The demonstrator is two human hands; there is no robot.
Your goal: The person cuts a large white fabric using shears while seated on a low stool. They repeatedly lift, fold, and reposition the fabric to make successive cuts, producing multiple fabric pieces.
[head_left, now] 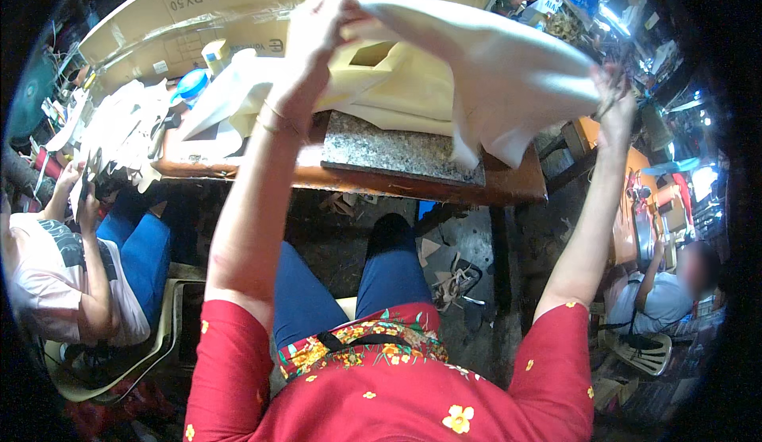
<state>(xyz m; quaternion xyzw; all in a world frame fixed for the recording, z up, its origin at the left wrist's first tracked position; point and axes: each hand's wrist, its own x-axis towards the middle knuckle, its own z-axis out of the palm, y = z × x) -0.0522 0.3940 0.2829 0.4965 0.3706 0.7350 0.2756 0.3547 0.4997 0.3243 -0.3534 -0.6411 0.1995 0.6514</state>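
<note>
1. Brown cardboard forms the largest thing: a long box (246, 9) spanning the upper left and top centre of the frame.
2. Orange-brown and worn at its front edge, the table (508, 181) crosses the frame above the middle.
3. Cream-white, the pale sheet (516, 53) hangs between the hands at the upper centre and right, its lower points drooping in front of the table's right part; whether they touch is unclear. It looks light, soft and limp, likely to fold rather than tear. Its far-apart upper corners seem the best holds; one-handed, it would sag.
4. Speckled grey, the slab (397, 150) lies on the table, below loose pale pieces (401, 84).
5. White scraps (131, 128) heap at the table's left end.
6. Left hand (321, 21), top centre: fingers bunched tightly on the sheet's upper-left corner.
7. Right hand (613, 96), upper right: fingers pinch the opposite corner, slightly blurred.
8. Blue, the small round object (192, 84) sits beside the scraps.
</note>
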